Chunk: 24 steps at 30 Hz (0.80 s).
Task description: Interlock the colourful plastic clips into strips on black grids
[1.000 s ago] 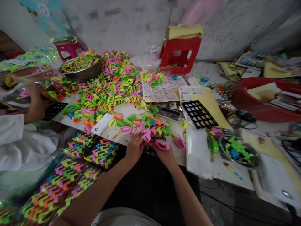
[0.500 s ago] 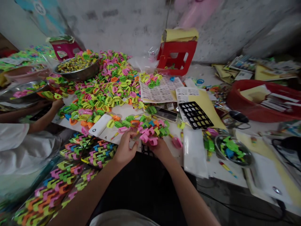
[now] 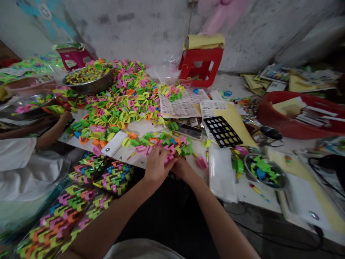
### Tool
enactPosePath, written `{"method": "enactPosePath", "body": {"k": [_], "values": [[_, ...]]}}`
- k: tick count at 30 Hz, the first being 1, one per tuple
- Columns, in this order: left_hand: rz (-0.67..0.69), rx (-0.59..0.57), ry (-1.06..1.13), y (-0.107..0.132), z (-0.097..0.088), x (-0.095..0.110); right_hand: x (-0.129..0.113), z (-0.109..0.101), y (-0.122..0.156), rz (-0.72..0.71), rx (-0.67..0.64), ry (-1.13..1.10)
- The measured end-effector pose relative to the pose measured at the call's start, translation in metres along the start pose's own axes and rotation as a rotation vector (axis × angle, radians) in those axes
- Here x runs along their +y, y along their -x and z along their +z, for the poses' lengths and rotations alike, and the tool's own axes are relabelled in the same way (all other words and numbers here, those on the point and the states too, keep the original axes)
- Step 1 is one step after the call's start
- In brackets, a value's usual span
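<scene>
My left hand rests at the table's near edge, fingers curled over a pink plastic clip piece. My right hand sits just to its right, mostly hidden behind the left hand, its fingers closed under the same cluster. A small heap of pink, green and orange clip pieces lies right in front of both hands. A black grid tray shows only as a dark sliver under my hands.
A large heap of coloured pieces covers the far left. Another black grid tray, printed sheets, a white phone, a metal bowl, a red stool, a red basin. Another person's arm reaches in at left. Packed strips lie below.
My left hand has moved right, onto the pink pieces, and now covers most of my right hand. The view has shifted slightly.
</scene>
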<state>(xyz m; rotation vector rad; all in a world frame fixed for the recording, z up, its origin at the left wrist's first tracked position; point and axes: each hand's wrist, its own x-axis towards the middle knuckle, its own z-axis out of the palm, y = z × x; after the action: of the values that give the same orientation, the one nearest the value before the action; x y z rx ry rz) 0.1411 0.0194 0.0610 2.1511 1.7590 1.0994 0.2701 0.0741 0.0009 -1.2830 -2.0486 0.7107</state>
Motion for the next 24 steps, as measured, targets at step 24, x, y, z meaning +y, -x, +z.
{"method": "enactPosePath", "body": {"k": [24], "values": [[-0.043,0.027,-0.06,-0.006,0.008,0.01,-0.023,-0.002,0.027,0.101,0.069,0.195]]}}
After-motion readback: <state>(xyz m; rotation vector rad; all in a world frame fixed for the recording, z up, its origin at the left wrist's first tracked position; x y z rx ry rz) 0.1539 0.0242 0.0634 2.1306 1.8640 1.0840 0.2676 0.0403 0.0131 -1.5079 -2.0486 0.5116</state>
